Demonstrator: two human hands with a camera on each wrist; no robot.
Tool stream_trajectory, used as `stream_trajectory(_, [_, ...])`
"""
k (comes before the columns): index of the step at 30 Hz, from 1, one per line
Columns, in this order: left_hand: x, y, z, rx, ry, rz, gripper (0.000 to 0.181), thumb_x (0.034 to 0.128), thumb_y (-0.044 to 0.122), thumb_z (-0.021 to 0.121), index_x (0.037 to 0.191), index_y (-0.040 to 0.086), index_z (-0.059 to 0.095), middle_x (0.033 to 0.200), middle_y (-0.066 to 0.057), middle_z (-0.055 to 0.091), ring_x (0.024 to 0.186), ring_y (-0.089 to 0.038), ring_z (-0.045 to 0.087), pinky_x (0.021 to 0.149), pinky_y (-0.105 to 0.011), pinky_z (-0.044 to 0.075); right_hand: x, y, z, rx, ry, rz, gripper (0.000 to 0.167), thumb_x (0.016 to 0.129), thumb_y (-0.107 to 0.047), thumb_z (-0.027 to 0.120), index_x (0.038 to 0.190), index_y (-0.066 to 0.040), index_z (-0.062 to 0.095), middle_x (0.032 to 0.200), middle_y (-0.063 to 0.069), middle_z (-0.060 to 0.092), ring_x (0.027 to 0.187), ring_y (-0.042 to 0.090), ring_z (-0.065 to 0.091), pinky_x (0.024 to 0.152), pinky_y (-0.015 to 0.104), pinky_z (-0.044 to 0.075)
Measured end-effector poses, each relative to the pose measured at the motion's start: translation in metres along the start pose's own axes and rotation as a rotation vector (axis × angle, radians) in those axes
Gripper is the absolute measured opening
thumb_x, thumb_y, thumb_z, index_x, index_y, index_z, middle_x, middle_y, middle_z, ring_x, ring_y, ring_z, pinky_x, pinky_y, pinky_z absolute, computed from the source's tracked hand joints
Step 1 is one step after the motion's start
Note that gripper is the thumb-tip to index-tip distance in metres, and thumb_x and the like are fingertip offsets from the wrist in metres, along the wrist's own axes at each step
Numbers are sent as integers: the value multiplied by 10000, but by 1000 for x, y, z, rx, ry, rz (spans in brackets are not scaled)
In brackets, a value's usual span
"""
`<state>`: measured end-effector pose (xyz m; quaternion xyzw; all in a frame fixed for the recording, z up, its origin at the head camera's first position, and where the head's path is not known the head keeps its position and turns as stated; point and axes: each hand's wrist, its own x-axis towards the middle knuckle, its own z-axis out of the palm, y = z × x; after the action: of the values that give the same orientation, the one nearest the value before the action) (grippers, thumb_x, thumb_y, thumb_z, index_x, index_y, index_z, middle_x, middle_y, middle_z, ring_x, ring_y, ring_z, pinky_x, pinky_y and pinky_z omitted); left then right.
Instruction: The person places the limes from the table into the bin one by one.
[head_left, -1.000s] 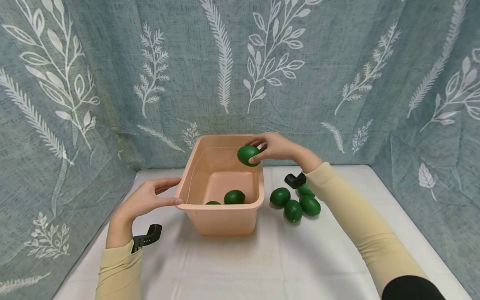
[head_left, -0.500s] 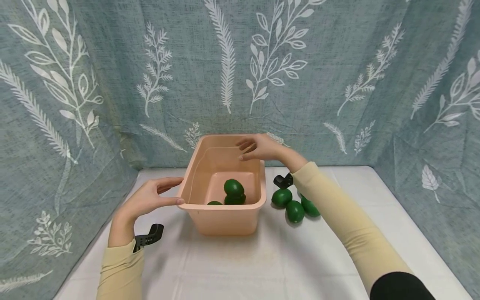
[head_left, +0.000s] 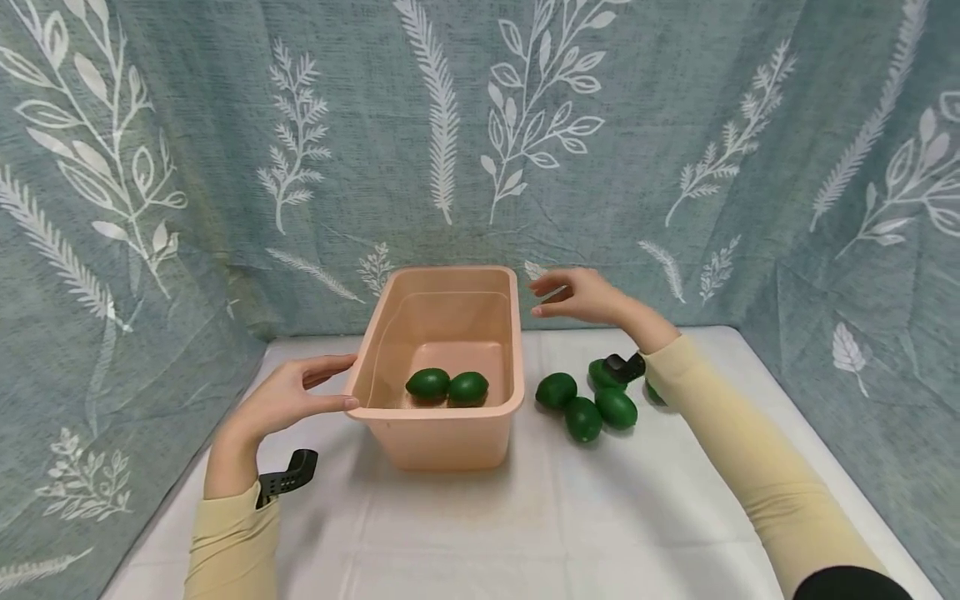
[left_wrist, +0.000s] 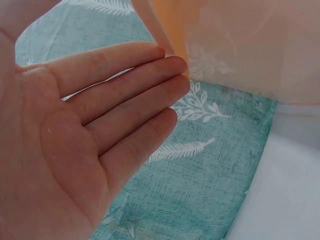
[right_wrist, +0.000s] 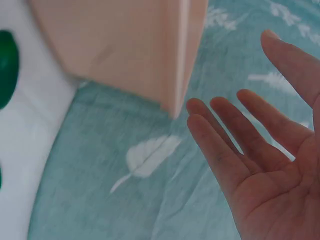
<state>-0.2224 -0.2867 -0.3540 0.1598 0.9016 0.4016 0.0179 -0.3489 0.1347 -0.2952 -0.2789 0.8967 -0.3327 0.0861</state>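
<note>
Tablecloth [head_left: 420, 533], white, lies nearest. The left hand [head_left: 281, 398], unclenched, touches the peach bin [head_left: 442, 439] at its rim, fingers straight. Two green fruits [head_left: 468, 388] sit side by side inside, toward its near end; five more fruits [head_left: 583, 419] rest outside, to the right. Farther back, the right hand [head_left: 583, 297], relaxed and empty, hovers just beside the bin. A teal leaf-print curtain [head_left: 637, 200] hangs behind.

White tabletop [head_left: 420, 533]: flat, faint crease lines on its near part, rounded far right corner.
Peach bin [head_left: 442, 442]: standing upright on the far half, left of the middle, open side up.
Green fruits [head_left: 557, 391]: five visible, right of the bin and apart from it; four in a close cluster, the fifth farther right, mostly hidden.
</note>
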Motion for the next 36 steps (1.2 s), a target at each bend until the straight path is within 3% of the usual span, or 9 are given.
stream_trajectory(8, [0, 1, 1, 15, 6, 12, 680, 816, 395, 738, 1382, 104, 499, 1405, -114, 500, 1345, -376, 393, 1076, -547, 375, -28, 45, -10, -2, 17, 37, 559, 883, -365, 672, 1345, -90, 522, 1328, 156, 553, 1165, 318, 585, 923, 434, 538])
stream_trajectory(20, [1, 2, 0, 26, 8, 26, 673, 820, 384, 737, 1380, 95, 500, 1396, -123, 508, 1336, -381, 403, 1070, -551, 383, -71, 109, -11, -73, 42, 181, 613, 905, -360, 643, 1375, -7, 466, 1357, 246, 494, 1197, 406, 532, 944, 486, 515])
stream_trajectory(25, [1, 1, 0, 33, 8, 35, 670, 821, 380, 737, 1377, 89, 502, 1391, -119, 514, 1332, -380, 410, 1070, -537, 388, -89, 129, -10, -96, 54, 222, 663, 893, -426, 637, 1369, 4, 469, 1346, 263, 496, 1194, 415, 528, 940, 492, 514])
stream_trajectory(36, [0, 1, 0, 30, 6, 31, 676, 823, 380, 735, 1383, 88, 495, 1401, -121, 503, 1338, -382, 401, 1074, -534, 383, -120, 161, -6, -102, 77, 284, 658, 888, -398, 654, 1346, 41, 478, 1313, 289, 510, 1166, 435, 539, 905, 485, 530])
